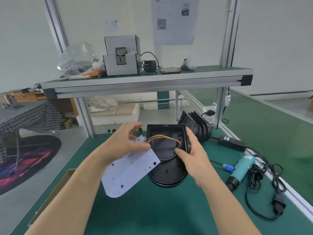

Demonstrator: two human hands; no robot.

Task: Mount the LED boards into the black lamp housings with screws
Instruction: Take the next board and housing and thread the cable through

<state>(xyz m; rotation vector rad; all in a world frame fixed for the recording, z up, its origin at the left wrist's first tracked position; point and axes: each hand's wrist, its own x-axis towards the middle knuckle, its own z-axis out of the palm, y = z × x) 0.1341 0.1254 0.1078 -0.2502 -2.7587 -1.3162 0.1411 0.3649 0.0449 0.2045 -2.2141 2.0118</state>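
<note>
Grip: left hand (125, 143) pinches wired end of white LED board (130, 173), left of black plastic lamp housing (166, 175); right hand (194, 158) clasps its right wall, toward far edge of green tabletop (152, 209).

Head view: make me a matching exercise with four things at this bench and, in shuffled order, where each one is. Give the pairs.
Things
1. LED board
2. lamp housing
3. teal electric screwdriver
4. phone

Places
A. on the upper shelf
B. lying untouched at the right of the green mat
C. held tilted in the left hand
D. on the mat, its wall held by the right hand

Pairs: 1-C, 2-D, 3-B, 4-A
</note>
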